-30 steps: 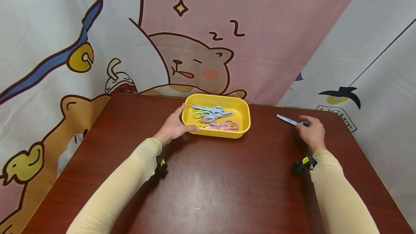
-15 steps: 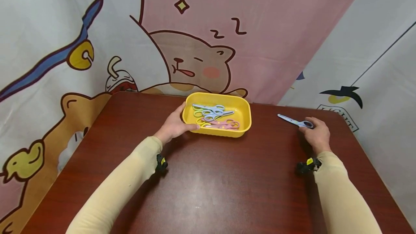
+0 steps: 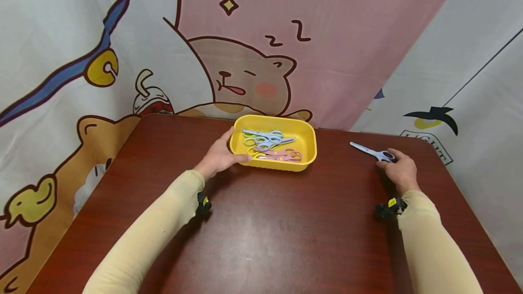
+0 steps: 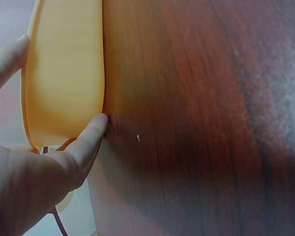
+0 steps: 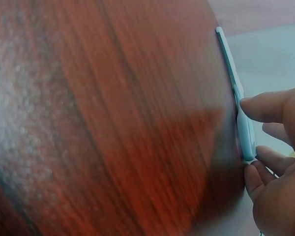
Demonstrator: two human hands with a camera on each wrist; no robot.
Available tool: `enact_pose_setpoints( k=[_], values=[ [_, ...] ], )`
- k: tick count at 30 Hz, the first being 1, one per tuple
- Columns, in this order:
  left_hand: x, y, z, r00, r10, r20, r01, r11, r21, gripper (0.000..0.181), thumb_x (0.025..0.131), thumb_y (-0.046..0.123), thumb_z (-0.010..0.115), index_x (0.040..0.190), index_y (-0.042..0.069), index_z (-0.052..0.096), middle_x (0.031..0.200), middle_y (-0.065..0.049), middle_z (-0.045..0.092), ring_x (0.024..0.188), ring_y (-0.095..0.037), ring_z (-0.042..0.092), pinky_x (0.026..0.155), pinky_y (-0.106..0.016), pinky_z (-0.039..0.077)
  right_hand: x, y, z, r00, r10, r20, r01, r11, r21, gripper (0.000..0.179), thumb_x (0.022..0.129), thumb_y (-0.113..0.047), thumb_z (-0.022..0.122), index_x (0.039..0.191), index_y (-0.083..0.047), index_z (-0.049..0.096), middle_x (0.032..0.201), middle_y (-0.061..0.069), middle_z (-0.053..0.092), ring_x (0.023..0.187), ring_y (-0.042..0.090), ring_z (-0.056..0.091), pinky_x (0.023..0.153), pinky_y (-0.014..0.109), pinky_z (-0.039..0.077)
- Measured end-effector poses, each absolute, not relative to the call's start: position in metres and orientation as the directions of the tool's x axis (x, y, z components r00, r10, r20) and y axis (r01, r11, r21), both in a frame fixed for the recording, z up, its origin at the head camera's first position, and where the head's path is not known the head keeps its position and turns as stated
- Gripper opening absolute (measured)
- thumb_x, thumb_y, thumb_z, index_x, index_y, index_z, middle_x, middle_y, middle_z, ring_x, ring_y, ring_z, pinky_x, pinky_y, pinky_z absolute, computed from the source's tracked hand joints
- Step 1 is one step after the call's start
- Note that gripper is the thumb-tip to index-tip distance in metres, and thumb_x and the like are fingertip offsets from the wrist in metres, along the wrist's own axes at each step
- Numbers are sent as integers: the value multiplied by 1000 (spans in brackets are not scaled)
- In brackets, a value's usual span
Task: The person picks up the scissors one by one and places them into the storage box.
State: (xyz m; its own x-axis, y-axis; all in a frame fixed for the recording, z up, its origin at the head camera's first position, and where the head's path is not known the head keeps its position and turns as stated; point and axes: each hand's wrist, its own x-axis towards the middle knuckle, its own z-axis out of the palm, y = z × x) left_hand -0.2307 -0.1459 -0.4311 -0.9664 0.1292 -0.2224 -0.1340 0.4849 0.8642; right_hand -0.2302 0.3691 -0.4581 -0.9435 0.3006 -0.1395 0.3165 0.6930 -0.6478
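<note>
A yellow basket (image 3: 308, 163) stands near the back of the table with several blue, green, yellow and pink scissors (image 3: 269, 139) in it. My left hand (image 3: 220, 158) grips its left end, thumb along the near wall and fingers on the far side, as the left wrist view also shows. To the right, a pair of light-blue scissors (image 3: 367, 150) lies on the table, blades pointing to the back left. My right hand (image 3: 401, 170) pinches the scissors' handle loops between thumb and fingers. In the right wrist view the fingers (image 5: 268, 107) touch the handle of these flat-lying scissors (image 5: 245, 135).
The dark red-brown wooden table (image 3: 261, 239) runs up to a cartoon-printed curtain (image 3: 327, 35) close behind the basket. Camera bands sit on the left wrist (image 3: 203, 204) and the right wrist (image 3: 390, 208).
My right hand has shifted slightly right along the scissors, so more of their handle shows. The scissors lie in nearly the same place. My left hand and the basket keep their position.
</note>
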Motion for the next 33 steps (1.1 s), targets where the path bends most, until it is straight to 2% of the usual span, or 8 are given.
enact_pose_setpoints(
  k=[19,29,33],
  values=[
    [-232,-146,-434,-968,124,-220,-133,490,861,120,78,33,92,168,18,13,171,-6,24,139,-26,40,122,-45,29,-230,368,-459,-943,308,-125,320,734,-599,61,100,-11,65,153,6,40,150,41,38,133,54,36,110,66,32],
    [-233,-146,-436,-968,129,-217,-131,479,868,120,78,32,92,168,18,13,171,-5,22,140,-26,39,122,-45,29,-229,369,-462,-951,309,-18,254,746,-615,73,89,0,74,153,9,38,147,42,36,135,55,33,113,65,29],
    [-233,-147,-436,-968,134,-211,-124,477,870,120,78,32,92,168,18,13,171,-5,23,139,-25,40,121,-45,30,-229,368,-460,-949,316,-6,249,736,-629,75,86,3,75,152,12,38,146,43,38,134,53,36,112,63,31]
  ],
)
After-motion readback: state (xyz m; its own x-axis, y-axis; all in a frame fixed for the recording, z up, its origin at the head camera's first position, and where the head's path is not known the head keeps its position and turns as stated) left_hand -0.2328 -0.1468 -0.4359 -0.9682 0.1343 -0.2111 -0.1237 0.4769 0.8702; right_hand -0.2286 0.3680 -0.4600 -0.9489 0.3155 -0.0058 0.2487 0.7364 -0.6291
